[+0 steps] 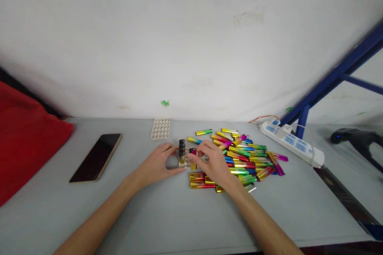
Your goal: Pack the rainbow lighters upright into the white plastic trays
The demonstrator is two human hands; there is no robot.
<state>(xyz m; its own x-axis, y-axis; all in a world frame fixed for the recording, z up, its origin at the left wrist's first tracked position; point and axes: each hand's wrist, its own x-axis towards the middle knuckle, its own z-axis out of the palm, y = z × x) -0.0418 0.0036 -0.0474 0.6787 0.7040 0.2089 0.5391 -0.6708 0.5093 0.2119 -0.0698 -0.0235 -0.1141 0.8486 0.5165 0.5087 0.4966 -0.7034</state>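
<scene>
A small white grid tray (188, 164) lies between my hands, mostly hidden by them. Black-topped lighters (182, 154) stand upright in a row along its left side. My left hand (160, 163) grips the tray's left side, thumb at the near corner and fingers behind the row. Between the thumb and fingers of my right hand (214, 163) is a lighter (193, 161) with a gold body and dark top, held upright over the tray's right part. Just right of that hand spreads a loose pile of shiny lighters (243, 163) in yellow, red, green, blue and purple.
Another white grid tray (160, 129) lies farther back near the wall. On the left are a dark-screened phone or tablet (97, 157) and a red cloth (26, 139). A white power strip (291, 143), a blue metal frame (326, 73) and a black device (356, 137) occupy the right.
</scene>
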